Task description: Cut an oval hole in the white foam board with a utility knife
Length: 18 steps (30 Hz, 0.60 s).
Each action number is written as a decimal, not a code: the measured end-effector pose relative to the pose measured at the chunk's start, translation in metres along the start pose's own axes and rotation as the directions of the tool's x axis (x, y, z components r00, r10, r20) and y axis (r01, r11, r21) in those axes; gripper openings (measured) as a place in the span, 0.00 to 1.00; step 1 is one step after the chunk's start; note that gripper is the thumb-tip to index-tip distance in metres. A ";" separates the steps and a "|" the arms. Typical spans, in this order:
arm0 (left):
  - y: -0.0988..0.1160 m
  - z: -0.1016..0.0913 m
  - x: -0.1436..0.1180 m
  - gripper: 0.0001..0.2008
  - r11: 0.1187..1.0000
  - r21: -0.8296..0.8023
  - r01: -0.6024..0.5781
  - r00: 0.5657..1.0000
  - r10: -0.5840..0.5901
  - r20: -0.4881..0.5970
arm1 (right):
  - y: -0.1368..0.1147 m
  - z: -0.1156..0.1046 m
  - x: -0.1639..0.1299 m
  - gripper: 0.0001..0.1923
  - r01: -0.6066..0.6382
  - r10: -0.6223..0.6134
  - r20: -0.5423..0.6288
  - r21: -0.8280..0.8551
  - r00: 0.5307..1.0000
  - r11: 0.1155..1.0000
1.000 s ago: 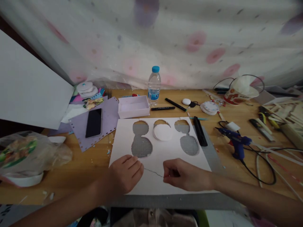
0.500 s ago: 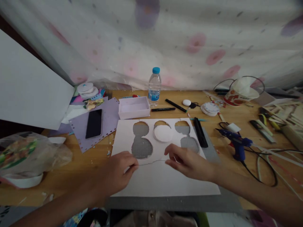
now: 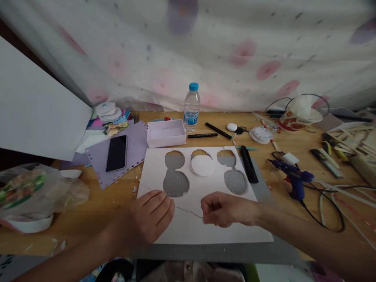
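A thin dark strand [image 3: 189, 212], thread or fine wire, runs slightly slack between my two hands. My left hand [image 3: 154, 215] is closed on its left part, fingers curled with the back upward; a faint end seems to stick out toward the upper left. At the strand's other end, my right hand [image 3: 219, 209] pinches it. Both hands are over a white foam-like board [image 3: 211, 235] with several round holes cut in it. One white disc [image 3: 202, 165] lies on the board, partly over the top middle hole.
Under the board lies a grey cutting mat [image 3: 264, 250]. Behind are a white box [image 3: 166, 135], a water bottle [image 3: 192, 109] and black markers [image 3: 202, 136]. A phone [image 3: 116, 153] lies left; a black tool [image 3: 248, 164] and a blue glue gun [image 3: 293, 178] with cords are right.
My right hand has moved down toward me and its fingers have closed more. My left hand has turned with its back up. The strand now slopes down to the right.
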<state>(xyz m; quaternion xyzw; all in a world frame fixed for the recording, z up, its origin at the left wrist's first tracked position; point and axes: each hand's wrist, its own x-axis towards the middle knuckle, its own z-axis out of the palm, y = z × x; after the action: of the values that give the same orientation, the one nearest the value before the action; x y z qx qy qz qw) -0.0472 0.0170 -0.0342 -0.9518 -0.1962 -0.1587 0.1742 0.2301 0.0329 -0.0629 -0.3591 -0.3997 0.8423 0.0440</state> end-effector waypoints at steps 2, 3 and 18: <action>0.003 0.002 0.001 0.11 0.999 -0.037 0.037 0.999 -0.037 -0.010 | 0.001 0.003 -0.001 0.17 0.034 -0.052 -0.104 -0.164 0.993 0.986; 0.005 0.003 0.001 0.11 0.995 -0.073 0.063 0.998 -0.062 0.006 | 0.001 0.004 -0.002 0.17 0.048 -0.082 -0.134 -0.243 0.987 0.969; 0.002 0.019 0.010 0.12 -0.527 -0.276 0.803 0.463 0.262 0.847 | -0.005 0.008 -0.033 0.12 0.174 -0.505 0.532 -0.786 0.679 -0.594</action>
<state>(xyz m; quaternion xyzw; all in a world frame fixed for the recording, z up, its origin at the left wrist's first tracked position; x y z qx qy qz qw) -0.0328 0.0264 -0.0481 -0.4437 -0.3750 0.0478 -0.8125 0.2482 0.0192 -0.0376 -0.1249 -0.9874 -0.0058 0.0974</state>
